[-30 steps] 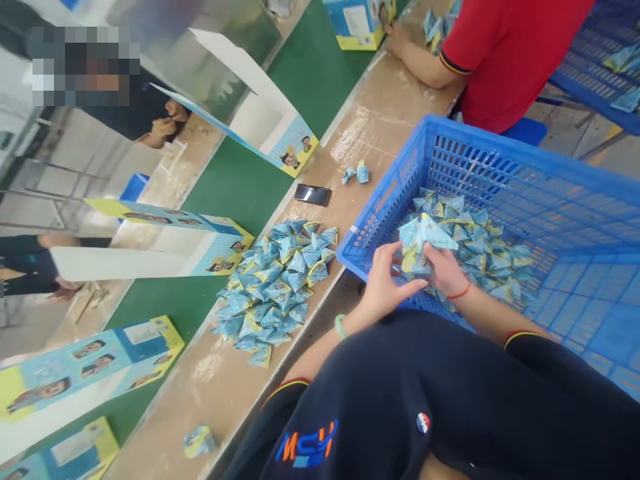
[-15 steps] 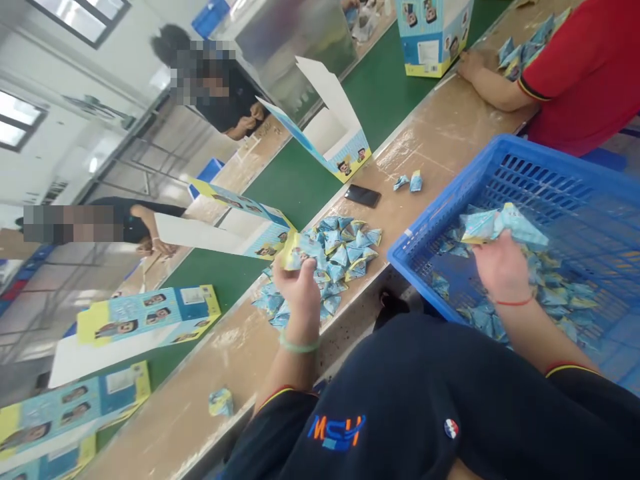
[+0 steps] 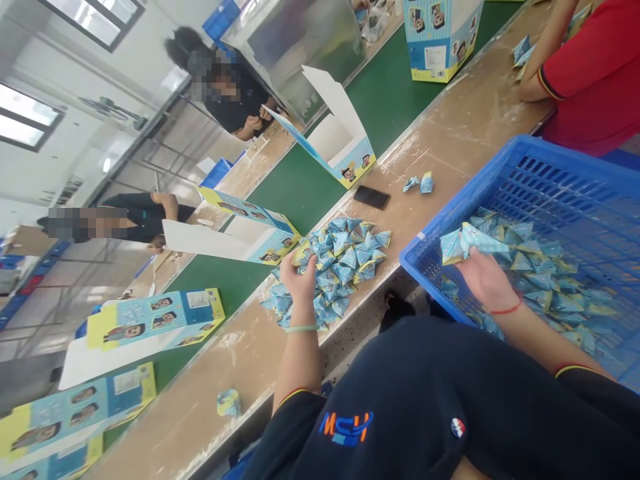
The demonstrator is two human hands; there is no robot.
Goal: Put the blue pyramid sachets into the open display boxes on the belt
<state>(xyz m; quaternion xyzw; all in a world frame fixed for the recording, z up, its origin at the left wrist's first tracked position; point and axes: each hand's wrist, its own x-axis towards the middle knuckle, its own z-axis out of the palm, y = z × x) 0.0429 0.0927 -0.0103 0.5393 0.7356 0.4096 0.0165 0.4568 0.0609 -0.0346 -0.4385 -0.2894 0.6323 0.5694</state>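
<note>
My left hand (image 3: 300, 280) is at the left part of a pile of small blue-and-yellow pyramid-shaped packets (image 3: 345, 257) on the brown table. Its thumb and fingers curve round one packet (image 3: 302, 253), partly hidden by the hand. Over the left side of a blue plastic basket (image 3: 525, 157), my right hand (image 3: 485, 281) grips pyramid packets (image 3: 470, 241), seemingly two side by side. Below and beyond that hand, many more packets (image 3: 545, 273) lie in the basket.
Open printed cartons (image 3: 273, 247) stand along the green strip, another carton (image 3: 443, 47) farther up. A phone (image 3: 371, 197), two loose packets (image 3: 425, 182) and a single packet (image 3: 229, 403) lie on the table. A co-worker in a red shirt (image 3: 595, 73) sits at right; two others work across.
My left hand has come down against the pile with its packet. My right hand has shifted left with its packets, nearer the basket's side. The view has moved slightly.
</note>
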